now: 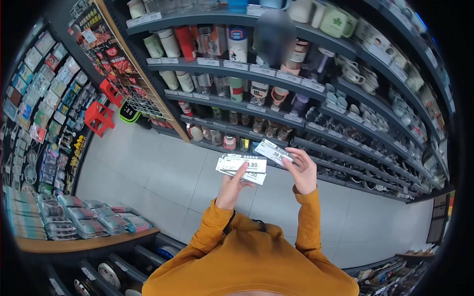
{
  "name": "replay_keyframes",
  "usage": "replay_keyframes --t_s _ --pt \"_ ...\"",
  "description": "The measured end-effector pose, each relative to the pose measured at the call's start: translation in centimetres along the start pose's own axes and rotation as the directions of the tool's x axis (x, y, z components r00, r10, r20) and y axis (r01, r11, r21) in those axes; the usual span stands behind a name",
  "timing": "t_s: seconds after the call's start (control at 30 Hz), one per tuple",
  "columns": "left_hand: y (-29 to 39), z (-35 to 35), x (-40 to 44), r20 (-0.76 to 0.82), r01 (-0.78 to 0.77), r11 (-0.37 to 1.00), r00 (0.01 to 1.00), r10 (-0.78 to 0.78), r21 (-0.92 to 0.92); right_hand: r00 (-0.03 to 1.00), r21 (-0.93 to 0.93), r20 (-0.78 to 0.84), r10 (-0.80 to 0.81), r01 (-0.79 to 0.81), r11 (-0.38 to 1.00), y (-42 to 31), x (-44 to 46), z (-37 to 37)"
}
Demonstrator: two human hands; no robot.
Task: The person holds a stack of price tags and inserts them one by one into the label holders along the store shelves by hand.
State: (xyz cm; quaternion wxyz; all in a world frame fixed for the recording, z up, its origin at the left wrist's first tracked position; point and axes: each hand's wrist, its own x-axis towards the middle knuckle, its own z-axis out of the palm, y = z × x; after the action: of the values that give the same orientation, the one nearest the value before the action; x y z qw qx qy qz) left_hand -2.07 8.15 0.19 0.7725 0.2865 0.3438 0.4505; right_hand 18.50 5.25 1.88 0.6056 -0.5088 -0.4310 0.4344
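Note:
My left hand [230, 188] is closed on a small fanned stack of white price tags [242, 166], its thumb lying across the top one, where "4.80" can be partly read. To the right, my right hand [301, 170] pinches a single price tag [274, 152] marked "39.50", tilted down to the right. The single tag is just above and right of the stack. Both hands are in front of my chest, over the floor, with shelves of cups and bottles beyond them.
Curved dark shelves [232, 64] hold cups, bottles and glassware across the top and right. Red stools [98, 118] and a green basket [129, 112] stand at the left. Packaged goods [91, 217] lie on a wood-edged shelf at lower left. Grey tiles [163, 172] cover the floor.

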Motion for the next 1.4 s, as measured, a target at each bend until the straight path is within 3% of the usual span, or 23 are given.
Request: replay_keyframes --t_s 0.13,0.33,0.47,0.6,0.7,0.9,1.2,1.3,1.4 --pt "3.0 -5.8 5.2 -0.100 -0.024 0.998 0.995 0.018 -0.059 0.995 -0.149 0.062 0.081 -0.071 0.986 6.9 9.6 4.0" --pt "9.1 -13.6 13.1 -0.242 -0.028 0.995 0.970 0.003 -0.099 0.999 -0.469 0.028 -0.045 0.053 0.882 18.2 27.1 11.9" --pt "12.0 -17.9 17.5 -0.216 0.024 0.995 0.975 -0.044 -0.095 0.989 -0.713 0.067 -0.132 0.140 0.687 23.9 35.2 15.5" --pt "13.6 -20.4 20.0 -0.201 0.061 0.992 0.976 -0.083 -0.114 0.993 -0.861 0.110 -0.031 0.111 0.497 26.3 39.1 17.6" --pt "14.3 -20.4 21.7 -0.240 0.114 0.989 0.961 -0.135 -0.098 0.997 -0.897 0.073 0.017 0.058 0.438 28.7 40.4 17.7" --pt "15.5 -20.4 24.0 -0.193 0.228 0.969 0.951 -0.243 -0.096 0.986 -0.827 0.137 0.093 0.062 0.558 30.9 40.5 16.2" --pt "14.6 -20.9 26.1 -0.130 0.218 0.970 0.964 -0.231 -0.103 0.975 -0.869 0.164 0.150 0.071 0.490 30.0 40.2 15.3" --pt "14.6 -20.6 26.1 -0.106 0.221 0.968 0.966 -0.234 -0.119 0.981 -0.834 0.154 0.114 0.067 0.548 29.5 40.3 15.7" --pt "14.6 -20.4 26.0 -0.118 0.229 0.968 0.964 -0.240 -0.102 0.979 -0.870 0.166 0.118 0.089 0.484 29.6 40.1 15.7"
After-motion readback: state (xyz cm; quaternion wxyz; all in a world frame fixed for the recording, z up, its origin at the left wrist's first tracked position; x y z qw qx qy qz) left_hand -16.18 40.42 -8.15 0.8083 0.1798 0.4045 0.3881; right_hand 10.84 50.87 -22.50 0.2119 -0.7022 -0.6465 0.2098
